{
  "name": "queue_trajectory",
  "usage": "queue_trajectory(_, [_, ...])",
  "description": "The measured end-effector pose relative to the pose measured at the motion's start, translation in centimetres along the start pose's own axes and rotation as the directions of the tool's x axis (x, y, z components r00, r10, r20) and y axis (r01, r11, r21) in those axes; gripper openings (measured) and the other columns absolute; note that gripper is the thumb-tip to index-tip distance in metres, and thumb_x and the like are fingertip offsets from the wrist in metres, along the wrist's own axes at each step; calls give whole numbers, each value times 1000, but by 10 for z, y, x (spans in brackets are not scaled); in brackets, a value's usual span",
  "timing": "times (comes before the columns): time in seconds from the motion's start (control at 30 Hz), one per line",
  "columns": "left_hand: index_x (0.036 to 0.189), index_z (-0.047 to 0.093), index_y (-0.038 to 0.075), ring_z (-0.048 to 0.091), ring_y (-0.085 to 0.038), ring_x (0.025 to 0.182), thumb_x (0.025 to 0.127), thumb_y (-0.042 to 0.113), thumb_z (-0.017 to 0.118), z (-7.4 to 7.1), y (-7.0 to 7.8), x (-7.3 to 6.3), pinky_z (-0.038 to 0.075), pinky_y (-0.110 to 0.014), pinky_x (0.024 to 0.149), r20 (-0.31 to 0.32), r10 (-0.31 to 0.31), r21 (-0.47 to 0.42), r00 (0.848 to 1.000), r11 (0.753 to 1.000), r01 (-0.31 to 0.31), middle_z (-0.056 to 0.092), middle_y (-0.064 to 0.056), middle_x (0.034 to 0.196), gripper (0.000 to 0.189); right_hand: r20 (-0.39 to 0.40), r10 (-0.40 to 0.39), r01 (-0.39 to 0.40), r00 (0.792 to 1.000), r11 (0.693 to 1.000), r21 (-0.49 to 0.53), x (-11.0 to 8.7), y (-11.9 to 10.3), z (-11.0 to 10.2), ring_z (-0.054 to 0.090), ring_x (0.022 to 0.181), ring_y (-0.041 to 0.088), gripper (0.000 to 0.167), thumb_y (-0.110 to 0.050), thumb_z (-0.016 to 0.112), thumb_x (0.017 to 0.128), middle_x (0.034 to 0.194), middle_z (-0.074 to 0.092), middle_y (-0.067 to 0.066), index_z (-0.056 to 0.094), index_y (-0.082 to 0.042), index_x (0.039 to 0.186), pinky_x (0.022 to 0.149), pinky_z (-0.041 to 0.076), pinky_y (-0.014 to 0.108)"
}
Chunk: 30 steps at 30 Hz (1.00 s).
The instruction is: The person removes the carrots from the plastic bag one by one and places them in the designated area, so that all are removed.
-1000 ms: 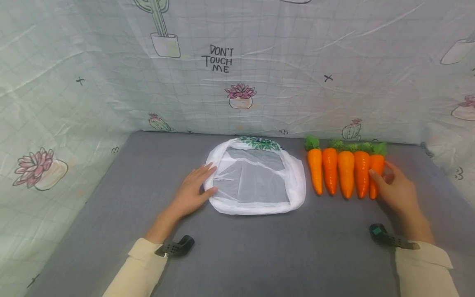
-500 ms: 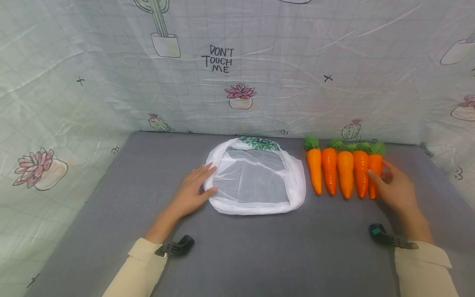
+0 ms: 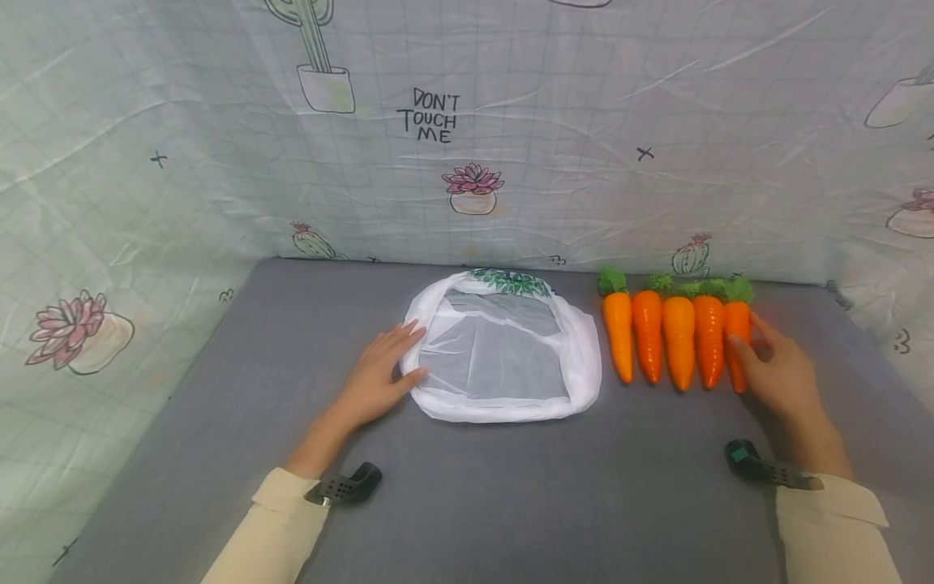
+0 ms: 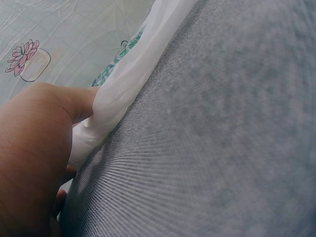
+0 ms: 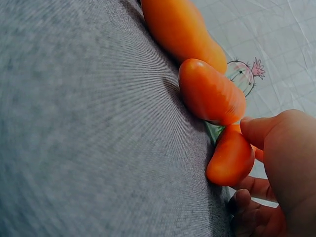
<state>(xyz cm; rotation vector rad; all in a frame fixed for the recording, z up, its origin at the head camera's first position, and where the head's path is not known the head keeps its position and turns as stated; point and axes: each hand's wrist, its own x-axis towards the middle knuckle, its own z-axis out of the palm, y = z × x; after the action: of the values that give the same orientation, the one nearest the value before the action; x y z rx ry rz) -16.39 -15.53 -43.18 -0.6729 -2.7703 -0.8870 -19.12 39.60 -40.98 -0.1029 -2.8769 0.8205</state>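
A white bag point(image 3: 584, 357) with a thick rolled rim, a thin see-through middle and a green leaf print lies on the grey table. My left hand point(image 3: 375, 377) rests at its left rim, fingers loosely extended; in the left wrist view the thumb touches the white rim point(image 4: 131, 74). Right of the bag, several orange carrots point(image 3: 679, 341) with green tops lie side by side, tips toward me. My right hand point(image 3: 784, 369) pinches the rightmost carrot point(image 3: 738, 324) between thumb and fingers. The right wrist view shows this carrot point(image 5: 229, 158) beside its neighbour, the far fingers partly hidden.
A printed cloth point(image 3: 547, 122) hangs behind the table and along both sides, with cactus and succulent drawings. The grey table point(image 3: 547, 503) extends toward me. Dark bands point(image 3: 343, 485) sit on both wrists, over light sleeves.
My right hand and the rightmost carrot have shifted slightly left, the carrot turning a little more upright in the head view. The other carrots have edged slightly left. My left hand and the bag have stayed still.
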Motion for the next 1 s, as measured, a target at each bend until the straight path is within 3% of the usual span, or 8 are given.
queue_trajectory(0.3, [143, 43, 4, 25, -37, 139, 90, 29, 64, -2, 0, -1, 14, -52, 113, 0, 2, 6, 1000, 1000, -2, 34, -16, 150, 62, -8, 19, -19, 1000, 1000, 11, 1, 1, 0, 47, 101, 52, 63, -34, 43, 101, 118, 48, 39, 26, 6, 147, 79, 38, 63])
queue_trajectory(0.63, [142, 44, 4, 27, -38, 138, 90, 29, 65, -2, 0, -1, 15, -53, 113, -17, 18, 7, 1000, 1000, -18, 35, -16, 150, 62, -24, 27, -27, 999, 1000, 9, -1, -1, -1, 47, 98, 53, 62, -30, 42, 101, 112, 49, 41, 27, 13, 142, 79, 38, 63])
queue_trajectory(0.83, [142, 45, 6, 29, -37, 138, 90, 26, 66, -2, 1, -1, 17, -55, 112, -42, 18, -21, 999, 1000, -19, 34, -16, 151, 60, -88, 36, -33, 995, 998, 45, -3, -7, -4, 51, 97, 53, 58, -26, 43, 100, 113, 50, 41, 32, 15, 140, 74, 42, 58])
queue_trajectory(1.0, [142, 46, 8, 27, -38, 138, 90, 25, 65, -1, 1, -1, 19, -57, 110, -76, -4, -53, 997, 999, 0, 31, -15, 152, 58, -188, 13, 2, 982, 997, 78, -6, -24, -12, 49, 104, 51, 55, -25, 45, 100, 117, 49, 38, 35, 13, 139, 80, 40, 57])
